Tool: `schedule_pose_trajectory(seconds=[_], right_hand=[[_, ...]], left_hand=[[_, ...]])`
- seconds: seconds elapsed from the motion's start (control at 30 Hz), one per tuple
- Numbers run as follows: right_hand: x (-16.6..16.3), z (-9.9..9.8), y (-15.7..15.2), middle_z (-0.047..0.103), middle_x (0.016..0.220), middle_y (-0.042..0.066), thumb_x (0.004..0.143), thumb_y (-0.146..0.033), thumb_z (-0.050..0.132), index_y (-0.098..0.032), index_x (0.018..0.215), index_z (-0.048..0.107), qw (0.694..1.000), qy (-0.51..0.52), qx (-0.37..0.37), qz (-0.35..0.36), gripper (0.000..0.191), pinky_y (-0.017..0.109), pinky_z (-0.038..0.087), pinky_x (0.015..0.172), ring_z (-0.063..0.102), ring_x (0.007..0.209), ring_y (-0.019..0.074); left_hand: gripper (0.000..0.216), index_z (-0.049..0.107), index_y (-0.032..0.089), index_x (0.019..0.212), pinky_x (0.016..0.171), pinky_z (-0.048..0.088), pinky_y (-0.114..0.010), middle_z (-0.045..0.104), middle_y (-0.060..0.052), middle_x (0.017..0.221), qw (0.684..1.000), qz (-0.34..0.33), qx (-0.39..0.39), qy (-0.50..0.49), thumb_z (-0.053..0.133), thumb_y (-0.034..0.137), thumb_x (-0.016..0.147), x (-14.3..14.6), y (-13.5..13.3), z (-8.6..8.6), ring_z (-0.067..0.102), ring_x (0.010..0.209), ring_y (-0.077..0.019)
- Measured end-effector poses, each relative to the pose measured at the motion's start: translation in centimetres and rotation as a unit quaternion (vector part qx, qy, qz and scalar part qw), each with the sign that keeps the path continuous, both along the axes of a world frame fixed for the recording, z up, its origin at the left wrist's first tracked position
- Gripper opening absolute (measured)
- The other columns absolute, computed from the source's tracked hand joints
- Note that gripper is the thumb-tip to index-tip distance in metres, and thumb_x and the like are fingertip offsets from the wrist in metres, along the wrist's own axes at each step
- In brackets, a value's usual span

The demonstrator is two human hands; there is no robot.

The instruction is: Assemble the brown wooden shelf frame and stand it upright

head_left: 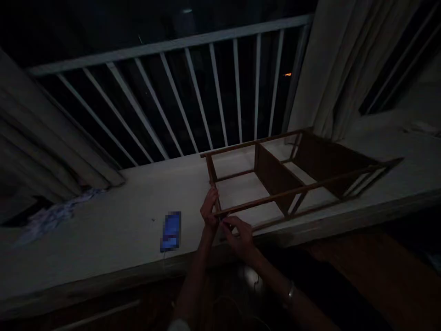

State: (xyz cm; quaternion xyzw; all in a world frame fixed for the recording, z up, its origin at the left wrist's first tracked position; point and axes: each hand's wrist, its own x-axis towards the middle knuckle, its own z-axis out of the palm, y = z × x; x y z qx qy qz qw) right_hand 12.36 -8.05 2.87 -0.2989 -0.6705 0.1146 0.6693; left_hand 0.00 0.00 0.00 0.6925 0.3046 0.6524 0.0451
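Note:
A brown wooden shelf frame (272, 177) lies on its side along the pale window ledge (138, 197). My left hand (209, 207) is closed around its near left corner, where the end bar meets the long front rail. Just to the right, my right hand (241, 232) pinches at the same corner, thumb and fingers together. Something thin and light shows at those fingertips, too small and dark to name. Left of my hands, a blue, blurred-out phone-like rectangle (171, 231) rests on the ledge with a thin cable running down from it.
White railing (186, 87) stands behind the ledge, with curtains (320, 69) at both sides. A crumpled patterned cloth (62, 214) lies at the ledge's left. A tiny dark piece (153, 219) sits near the phone. The ledge's front edge drops to a dark wooden floor (361, 280).

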Motion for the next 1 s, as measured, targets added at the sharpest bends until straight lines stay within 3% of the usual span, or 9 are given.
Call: schedule_pose_trajectory(seconds=[0.6,1.0], right_hand=[[0.9,-1.8,0.0,0.069,0.091,0.005,0.082,-0.01,0.052,-0.021,0.102,0.058,0.999,-0.009,-0.034,-0.006,0.024,0.029,0.055,0.073,0.065,0.083,0.015],[0.8,-1.7,-0.2,0.068,0.081,0.003,0.081,-0.013,0.056,-0.021,0.095,0.058,0.999,0.0,-0.042,-0.025,0.016,0.025,0.052,0.06,0.063,0.069,0.0126]], left_hand=[[0.081,0.06,0.017,0.107,0.1,0.036,-0.051,0.058,-0.013,0.119,0.999,0.03,-0.01,0.005,0.007,0.07,0.077,0.5,-0.1,0.3,0.046,0.121,-0.0292],[0.079,0.059,0.017,0.11,0.101,0.034,-0.052,0.057,-0.013,0.12,1.0,0.015,-0.002,0.005,0.008,0.068,0.078,0.4,-0.1,0.3,0.045,0.122,-0.0293]])
